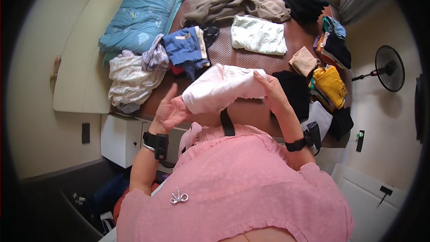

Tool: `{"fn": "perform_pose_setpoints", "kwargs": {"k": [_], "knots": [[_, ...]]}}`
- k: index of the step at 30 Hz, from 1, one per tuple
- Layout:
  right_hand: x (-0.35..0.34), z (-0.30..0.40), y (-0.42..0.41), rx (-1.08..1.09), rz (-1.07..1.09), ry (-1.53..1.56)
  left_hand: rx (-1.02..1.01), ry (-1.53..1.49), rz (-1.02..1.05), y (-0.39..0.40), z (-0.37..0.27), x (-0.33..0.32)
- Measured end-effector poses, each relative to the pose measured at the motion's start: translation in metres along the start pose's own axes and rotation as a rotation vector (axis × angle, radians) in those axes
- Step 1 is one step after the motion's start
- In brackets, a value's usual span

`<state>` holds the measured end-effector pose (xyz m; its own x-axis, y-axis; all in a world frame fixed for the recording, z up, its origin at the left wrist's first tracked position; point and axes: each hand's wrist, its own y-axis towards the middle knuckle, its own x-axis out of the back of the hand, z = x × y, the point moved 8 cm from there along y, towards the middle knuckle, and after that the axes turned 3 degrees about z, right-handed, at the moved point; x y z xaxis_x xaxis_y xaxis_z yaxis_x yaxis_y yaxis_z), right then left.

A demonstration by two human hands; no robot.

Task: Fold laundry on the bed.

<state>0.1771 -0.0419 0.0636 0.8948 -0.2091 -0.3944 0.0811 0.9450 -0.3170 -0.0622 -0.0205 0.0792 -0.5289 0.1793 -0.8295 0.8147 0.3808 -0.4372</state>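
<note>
A folded white cloth garment (223,89) is held up in front of me, above the bed's edge. My right hand (273,90) pinches its right end, with the thumb on top. At the other end, my left hand (173,111) is turned palm up with its thumb raised clear of the cloth. Its fingertips touch the garment's left edge and are partly hidden by it. Just beyond lie a blue garment with a pale waistband (184,45) and a folded pale floral cloth (258,35). A black garment (291,92) lies beside my right hand.
A brown woven mat (215,0) covers the bed. On it are a teal pillow (141,16), a rumpled cream garment (132,77), a taupe knit (242,5), folded dark clothes (300,1), a beige folded piece (304,61) and a yellow garment (329,85). A fan (389,68) stands at right.
</note>
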Motion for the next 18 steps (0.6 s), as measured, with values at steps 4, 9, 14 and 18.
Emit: {"fn": "perform_pose_setpoints", "kwargs": {"k": [4,9,14,18], "knots": [[-0.019,-0.011,0.015,-0.102,0.01,-0.016,-0.3,0.357,-0.32,-0.002,-0.019,0.069],[-0.025,-0.043,0.067,-0.111,0.068,-0.265,-0.558,0.635,-0.814,-0.011,-0.065,0.132],[-0.072,-0.013,0.11,0.13,0.118,-0.219,-0.774,0.835,-0.64,-0.022,-0.139,0.088],[-0.109,0.01,0.111,0.165,0.332,-0.173,-0.868,0.834,-0.595,-0.059,-0.15,0.059]]}}
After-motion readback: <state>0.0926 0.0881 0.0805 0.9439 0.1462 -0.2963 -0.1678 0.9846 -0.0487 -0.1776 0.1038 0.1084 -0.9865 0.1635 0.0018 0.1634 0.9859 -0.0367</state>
